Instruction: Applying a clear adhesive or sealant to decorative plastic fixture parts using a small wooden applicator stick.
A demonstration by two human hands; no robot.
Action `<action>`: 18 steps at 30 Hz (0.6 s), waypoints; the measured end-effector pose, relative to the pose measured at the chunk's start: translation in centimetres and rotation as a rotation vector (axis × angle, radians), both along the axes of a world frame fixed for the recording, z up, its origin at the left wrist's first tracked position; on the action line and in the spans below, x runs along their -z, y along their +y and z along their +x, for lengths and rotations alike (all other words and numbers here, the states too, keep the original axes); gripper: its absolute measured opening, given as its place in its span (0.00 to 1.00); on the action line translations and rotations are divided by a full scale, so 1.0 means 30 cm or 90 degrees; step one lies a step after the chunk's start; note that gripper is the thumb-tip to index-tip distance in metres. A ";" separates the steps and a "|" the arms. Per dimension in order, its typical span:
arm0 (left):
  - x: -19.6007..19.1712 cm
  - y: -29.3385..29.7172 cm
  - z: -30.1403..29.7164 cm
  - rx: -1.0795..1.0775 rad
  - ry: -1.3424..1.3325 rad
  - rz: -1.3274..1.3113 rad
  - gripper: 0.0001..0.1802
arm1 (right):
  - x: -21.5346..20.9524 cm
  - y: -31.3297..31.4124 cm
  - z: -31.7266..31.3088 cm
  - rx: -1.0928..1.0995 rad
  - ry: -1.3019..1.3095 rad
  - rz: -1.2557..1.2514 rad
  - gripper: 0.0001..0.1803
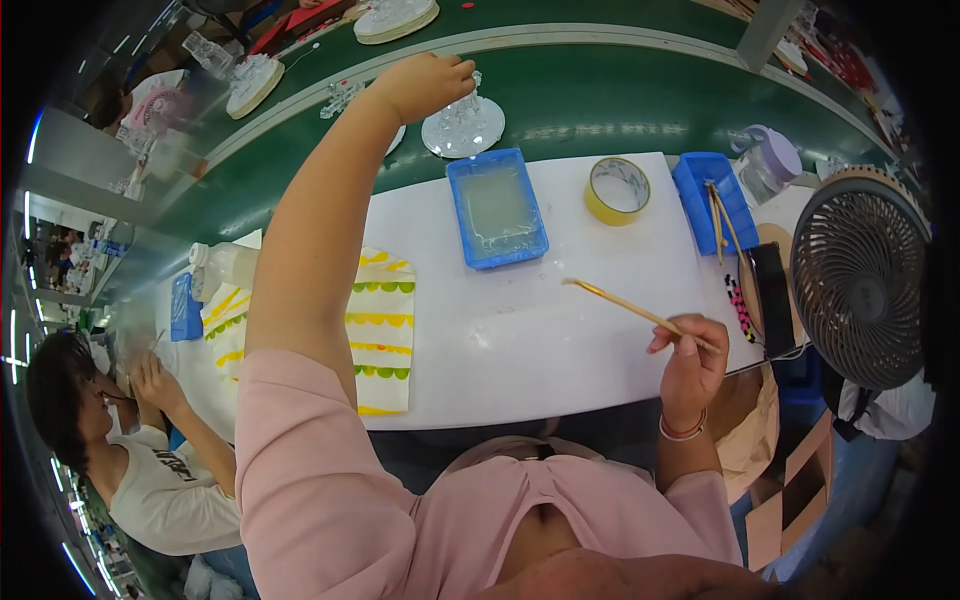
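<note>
My left arm stretches far forward over the table. At its end my left hand is closed, fingers curled at the upper part of a clear ornament on a round, shiny base; the hand partly hides the ornament. Close to the table's near right side, my right hand pinches a slim brush with a wooden handle. The brush tip points left and away from me. Beyond that tip lies a shallow blue tray with a cloudy, pale layer inside.
A yellow tape roll stands right of the tray. Farther right are a blue bin with sticks, a lidded jug, a phone and a fan. A patterned cloth lies left; beyond it a co-worker sits.
</note>
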State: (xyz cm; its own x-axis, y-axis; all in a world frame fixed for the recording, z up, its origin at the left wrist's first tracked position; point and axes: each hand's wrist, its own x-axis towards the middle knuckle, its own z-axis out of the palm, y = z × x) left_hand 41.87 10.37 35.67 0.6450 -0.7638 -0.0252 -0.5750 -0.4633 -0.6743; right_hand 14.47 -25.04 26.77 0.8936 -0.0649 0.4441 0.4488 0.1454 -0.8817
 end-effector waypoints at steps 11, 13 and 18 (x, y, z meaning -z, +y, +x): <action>-0.033 -0.067 0.015 0.012 -0.099 -0.033 0.04 | -0.143 0.131 0.220 -0.138 0.047 -0.170 0.06; -0.096 -0.036 0.003 -0.058 -0.125 -0.085 0.07 | -0.145 0.155 0.247 -0.128 0.052 -0.197 0.06; -0.307 0.075 -0.159 -0.093 -0.221 -0.196 0.06 | -0.141 0.212 0.288 -0.131 -0.008 -0.282 0.06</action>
